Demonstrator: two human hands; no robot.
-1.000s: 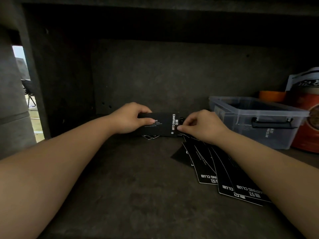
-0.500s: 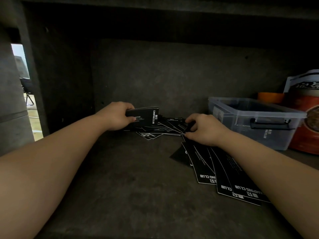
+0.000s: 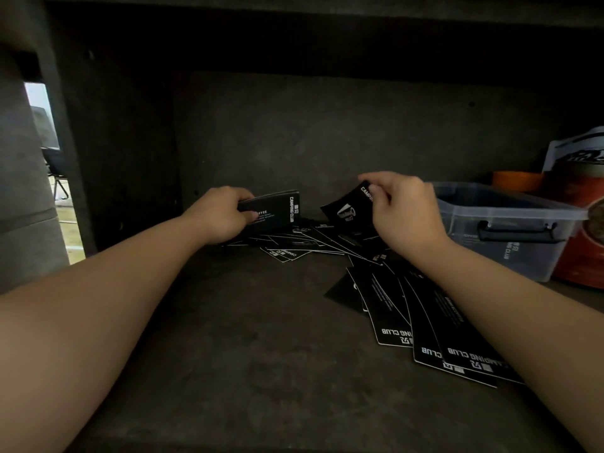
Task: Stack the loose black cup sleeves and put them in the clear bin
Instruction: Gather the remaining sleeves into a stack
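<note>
- Black card sleeves are the workpiece: the left hand (image 3: 219, 213) holds a gathered stack (image 3: 273, 210) on edge, thumb on the near face, fingers curled round the far side.
- Between the two hands, loose sleeves (image 3: 304, 245) lie fanned flat on the shelf (image 3: 228, 354), just below the stack and the fingertips.
- The right hand (image 3: 403, 209) pinches a single sleeve (image 3: 348, 209) by its upper corner, lifted clear of the pile and well apart from the stack.
- Recommended procedure: carry the single sleeve leftward to the stack, match its curved edges to the others, then let the left thumb clamp it. Square the edges before fetching another; misaligned sleeves will likely splay.
- A second fan of sleeves (image 3: 434, 325) lies under the right forearm, nearer the viewer than the fingers.
- The clear bin (image 3: 510, 223) sits right of the right hand, lidless; no sleeves are visible inside.
- Count: one stack, one lifted sleeve, one bin. Loose sleeves overlap too much for an exact count; well over ten.
</note>
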